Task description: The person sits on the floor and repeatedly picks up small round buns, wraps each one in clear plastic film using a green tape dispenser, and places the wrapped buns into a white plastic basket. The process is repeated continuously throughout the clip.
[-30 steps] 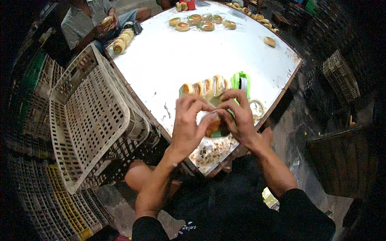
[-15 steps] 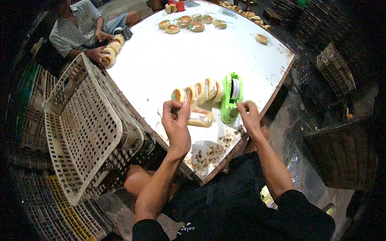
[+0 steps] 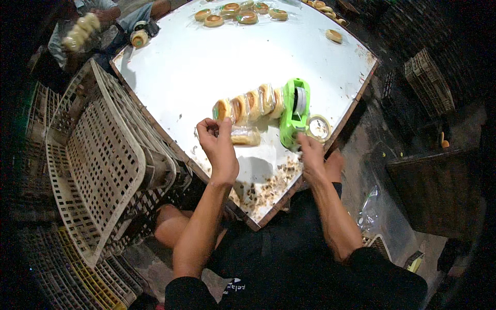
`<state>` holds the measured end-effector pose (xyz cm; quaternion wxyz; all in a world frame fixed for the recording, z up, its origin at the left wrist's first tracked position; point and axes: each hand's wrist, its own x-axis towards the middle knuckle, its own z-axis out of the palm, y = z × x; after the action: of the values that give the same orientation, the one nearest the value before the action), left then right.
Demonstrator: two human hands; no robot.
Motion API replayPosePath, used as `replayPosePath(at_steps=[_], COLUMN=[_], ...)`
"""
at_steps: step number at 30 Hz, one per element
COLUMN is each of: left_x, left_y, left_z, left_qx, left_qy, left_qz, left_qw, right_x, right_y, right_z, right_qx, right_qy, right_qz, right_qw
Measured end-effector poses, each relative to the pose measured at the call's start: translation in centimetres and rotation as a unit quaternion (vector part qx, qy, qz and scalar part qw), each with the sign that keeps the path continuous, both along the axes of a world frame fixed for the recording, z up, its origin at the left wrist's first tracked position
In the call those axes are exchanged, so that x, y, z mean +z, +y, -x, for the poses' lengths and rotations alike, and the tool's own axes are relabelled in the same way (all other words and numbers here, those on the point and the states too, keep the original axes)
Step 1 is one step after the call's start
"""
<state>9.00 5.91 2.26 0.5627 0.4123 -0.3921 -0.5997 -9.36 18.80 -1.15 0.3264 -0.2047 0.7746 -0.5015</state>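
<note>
A row of several round buns in clear wrap (image 3: 239,109) stands on edge on the white table. One more wrapped bun (image 3: 246,136) lies just in front of the row. My left hand (image 3: 219,152) is beside that bun's left end, thumb and fingers pinched together; whatever is between them is hidden. Right of the row lies a green tape dispenser (image 3: 287,124) with a pale roll in it. At its near end is my right hand (image 3: 311,157), fingers closed and slightly blurred, what they hold too small to make out. A tape roll (image 3: 319,128) lies flat beside the dispenser.
More wrapped buns (image 3: 247,18) lie at the table's far end, and a single bun (image 3: 334,36) at far right. Plastic crates (image 3: 98,170) stack against the left edge. Crumbs (image 3: 268,191) dot the near corner. A co-worker at upper left holds wrapped buns (image 3: 81,32).
My right hand has shifted slightly down and left, to the dispenser's near end, uncovering the tape roll. The co-worker has lifted a row of buns off the table, leftward.
</note>
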Motion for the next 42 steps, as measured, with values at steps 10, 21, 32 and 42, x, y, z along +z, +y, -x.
replayPosePath(at_steps=[10, 21, 32, 42], left_x=[1.6, 2.3, -6.9, 1.3], left_y=[1.6, -4.7, -8.9, -9.4], left_z=[-0.8, -3.7, 0.3, 0.9], left_qx=[0.006, -0.206, -0.064, -0.234], left_qy=[-0.163, 0.086, -0.470, -0.675], left_qz=[0.103, -0.031, 0.127, 0.289], left_qw=[0.981, 0.974, 0.871, 0.637], right_x=[4.4, 6.3, 6.9, 4.6], right_y=[-6.2, -11.1, -12.4, -18.7], right_z=[-11.0, -9.9, 6.1, 4.1], right_qx=[0.099, 0.191, 0.335, 0.532], right_qy=[0.130, -0.066, 0.427, 0.550], right_qz=[0.259, 0.273, 0.045, -0.005], right_qw=[0.952, 0.941, 0.839, 0.644])
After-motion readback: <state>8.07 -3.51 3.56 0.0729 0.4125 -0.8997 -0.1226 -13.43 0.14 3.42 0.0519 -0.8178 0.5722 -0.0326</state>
